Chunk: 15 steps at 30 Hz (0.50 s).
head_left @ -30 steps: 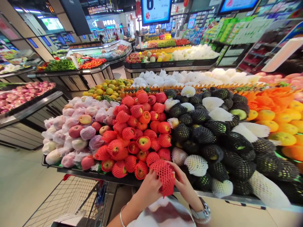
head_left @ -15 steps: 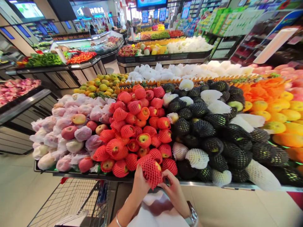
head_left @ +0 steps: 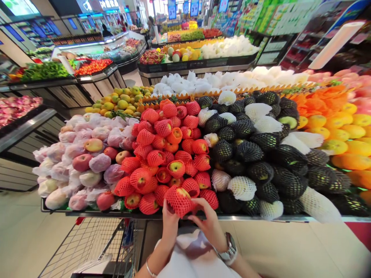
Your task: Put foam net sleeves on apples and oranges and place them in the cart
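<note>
Both hands hold one apple in a red foam net (head_left: 179,199) at the front edge of a fruit stand. My left hand (head_left: 168,220) grips the net from below on its left side. My right hand (head_left: 209,221), with a watch on its wrist, has its fingers curled on the net's right side. The apple's yellow-red skin shows at the top of the net. A translucent plastic bag (head_left: 194,256) hangs under my forearms. Behind the apple lies a heap of apples in red nets (head_left: 168,154).
Pale-wrapped apples (head_left: 87,154) lie left of the red heap, fruit in black and white nets (head_left: 261,162) to its right, orange and yellow fruit (head_left: 342,135) at far right. A wire shopping cart (head_left: 92,247) stands at lower left. More produce stands fill the background.
The netted apple and both hands have shifted left and slightly up in view, closer to the red heap. The net now sits lower on the apple, showing its top. The camera has tilted down.
</note>
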### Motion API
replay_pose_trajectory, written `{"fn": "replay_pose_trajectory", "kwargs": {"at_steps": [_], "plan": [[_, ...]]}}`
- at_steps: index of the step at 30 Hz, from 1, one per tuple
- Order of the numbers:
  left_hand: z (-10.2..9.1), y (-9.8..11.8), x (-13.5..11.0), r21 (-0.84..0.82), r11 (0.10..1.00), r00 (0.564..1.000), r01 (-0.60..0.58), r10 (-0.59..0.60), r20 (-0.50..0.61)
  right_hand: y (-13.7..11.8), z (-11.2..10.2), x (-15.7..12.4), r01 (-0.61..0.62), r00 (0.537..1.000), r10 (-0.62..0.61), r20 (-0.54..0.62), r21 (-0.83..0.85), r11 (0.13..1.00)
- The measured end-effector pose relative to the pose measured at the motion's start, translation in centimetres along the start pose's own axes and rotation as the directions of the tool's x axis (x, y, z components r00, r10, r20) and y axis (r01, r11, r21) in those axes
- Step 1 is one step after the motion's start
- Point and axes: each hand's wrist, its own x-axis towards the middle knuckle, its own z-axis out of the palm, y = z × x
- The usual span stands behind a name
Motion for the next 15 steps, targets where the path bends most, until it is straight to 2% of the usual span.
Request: {"fn": "replay_pose_trajectory", "kwargs": {"at_steps": [2,3,4,6,8,10,12,15], "plan": [[-0.1,0.0,0.1,0.014,1.000,0.998,-0.025,0.026,-0.049,0.5,0.6,0.4,-0.059,0.988,0.083,-0.132,0.177,0.982],[-0.1,0.0,0.1,0.036,0.999,0.997,-0.038,0.041,-0.066,0.7,0.9,0.6,-0.082,0.981,0.129,-0.147,0.287,0.954],[0.0,-0.1,0.2,0.061,0.997,0.995,-0.053,0.058,-0.082,0.9,1.2,0.7,-0.115,0.980,0.169,-0.102,0.401,0.909],[0.3,-0.6,0.3,0.105,0.989,0.989,-0.101,0.111,-0.094,1.1,2.0,0.8,-0.210,0.977,0.197,0.084,0.565,0.798],[0.6,-1.5,0.4,0.140,0.978,0.985,-0.156,0.164,-0.048,1.0,2.8,0.6,-0.283,0.959,0.204,0.198,0.610,0.740],[0.6,-2.2,0.6,0.218,0.958,0.982,-0.188,0.177,0.067,0.6,3.5,0.5,-0.286,0.958,0.224,0.178,0.617,0.733],[0.4,-2.2,0.8,0.345,0.908,0.956,-0.235,0.153,0.248,0.2,3.9,0.5,-0.274,0.960,0.250,0.130,0.641,0.717],[0.0,-1.3,1.1,0.501,0.776,0.854,-0.384,0.092,0.512,0.1,3.8,0.7,-0.256,0.958,0.277,0.080,0.676,0.691]]}}
